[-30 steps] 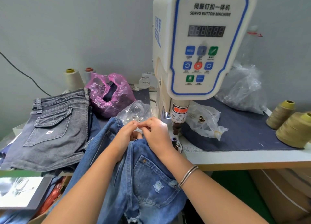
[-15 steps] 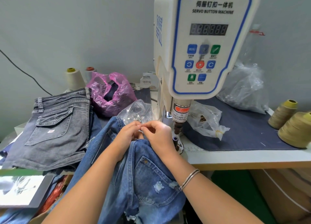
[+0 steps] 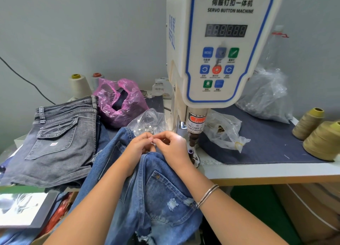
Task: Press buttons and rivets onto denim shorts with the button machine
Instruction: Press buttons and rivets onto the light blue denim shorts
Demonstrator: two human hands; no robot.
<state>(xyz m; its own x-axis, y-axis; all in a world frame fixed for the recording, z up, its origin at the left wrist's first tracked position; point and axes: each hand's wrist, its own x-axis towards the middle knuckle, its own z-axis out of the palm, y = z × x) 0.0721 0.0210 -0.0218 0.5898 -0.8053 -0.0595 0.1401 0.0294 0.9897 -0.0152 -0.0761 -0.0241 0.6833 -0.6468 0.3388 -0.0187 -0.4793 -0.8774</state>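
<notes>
Both grips meet fingertip to fingertip over the shorts [image 3: 158,193]: our left hand [image 3: 137,149] and right hand [image 3: 172,149] pinch something small between them, prob. a button or rivet; too tiny to tell. Fingers curled on both. Blue shorts lie bunched under our wrists, waistband at the fingers, legs trailing toward us off the surface [image 3: 257,173].

Key relation: the lower die [image 3: 190,151] sits just right of the right hand, w/ the punch [image 3: 194,137] above it, so the right hand is nearer; the waistband needs to shift right, we judge.

Machine [image 3: 220,47] reads "SERVO BUTTON MACHINE"; the sticker says "TAKE CARE O… YOUR FINGER". Grey shorts [image 3: 55,141] lie well left.
</notes>
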